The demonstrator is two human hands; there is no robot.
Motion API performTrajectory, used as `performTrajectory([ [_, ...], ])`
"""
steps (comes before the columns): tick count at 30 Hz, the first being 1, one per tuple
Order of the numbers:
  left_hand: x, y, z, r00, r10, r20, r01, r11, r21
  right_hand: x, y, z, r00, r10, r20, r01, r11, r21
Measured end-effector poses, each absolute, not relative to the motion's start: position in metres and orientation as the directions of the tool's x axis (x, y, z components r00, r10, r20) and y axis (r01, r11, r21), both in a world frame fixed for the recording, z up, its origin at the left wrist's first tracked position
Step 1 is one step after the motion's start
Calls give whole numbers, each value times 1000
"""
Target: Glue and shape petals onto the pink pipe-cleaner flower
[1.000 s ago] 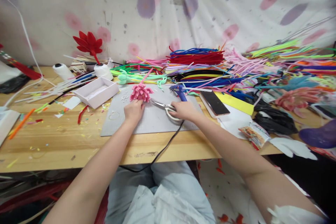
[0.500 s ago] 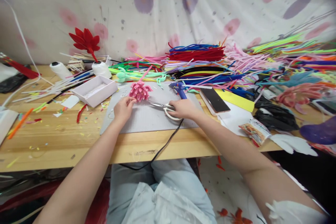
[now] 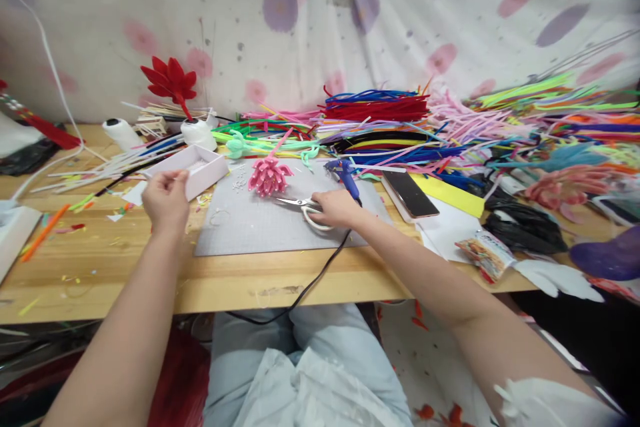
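My right hand (image 3: 334, 208) is closed around the white handles of a pair of scissors (image 3: 311, 219), whose metal blades point left over the grey mat (image 3: 260, 233). Just beyond the blade tips a pink pipe-cleaner flower (image 3: 270, 177) rests on the mat, its stem pointing up and back. My left hand (image 3: 167, 200) is raised in front of the white open box (image 3: 213, 170), with fingertips pinched together. Whatever may be between those fingers is too small to make out. Small pale beads (image 3: 241, 180) lie left of the flower.
A blue glue gun (image 3: 345, 177) lies at the mat's back right, its black cord (image 3: 320, 273) crossing the front edge. Right of it is a phone (image 3: 411, 193). Bundles of pipe cleaners (image 3: 375, 107) line the back. A red flower (image 3: 173, 80) stands in a white spool (image 3: 199, 133).
My left hand has moved left, away from the pink flower to the front of the white box. The scissors in my right hand have shifted slightly left.
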State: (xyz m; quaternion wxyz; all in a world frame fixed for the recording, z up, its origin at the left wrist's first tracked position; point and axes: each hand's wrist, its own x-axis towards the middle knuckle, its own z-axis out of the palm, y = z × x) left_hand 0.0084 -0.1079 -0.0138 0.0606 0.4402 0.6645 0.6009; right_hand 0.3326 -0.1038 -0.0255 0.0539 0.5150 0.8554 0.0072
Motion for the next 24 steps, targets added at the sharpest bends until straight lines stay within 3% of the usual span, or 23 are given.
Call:
performTrajectory([
  [4, -20, -109, -8, -700, 435, 566, 560, -157, 814, 330, -103, -27, -464, 882, -77, 880, 469, 76],
  [6, -20, -109, -10, -701, 415, 581, 584, -134, 801, 331, -102, -26, -462, 883, -88, 879, 469, 89],
  [9, 2, -108, -17, -642, 553, 532, 626, -23, 779, 334, -103, -23, -471, 876, -105, 871, 480, 100],
  [11, 28, -109, -24, -526, 730, 436, 682, 55, 729, 337, -105, -22, -484, 868, -110, 865, 493, 88],
  [14, 65, -112, -37, -213, 922, 324, 861, 21, 507, 338, -108, -21, -499, 861, -99, 861, 505, 57],
  [18, 92, -113, -49, 9, 950, 313, 943, -112, 313, 337, -109, -23, -501, 862, -79, 862, 506, 45],
  [24, 105, -103, -53, 38, 963, 268, 979, -90, 185, 337, -108, -25, -494, 867, -62, 866, 497, 49],
])
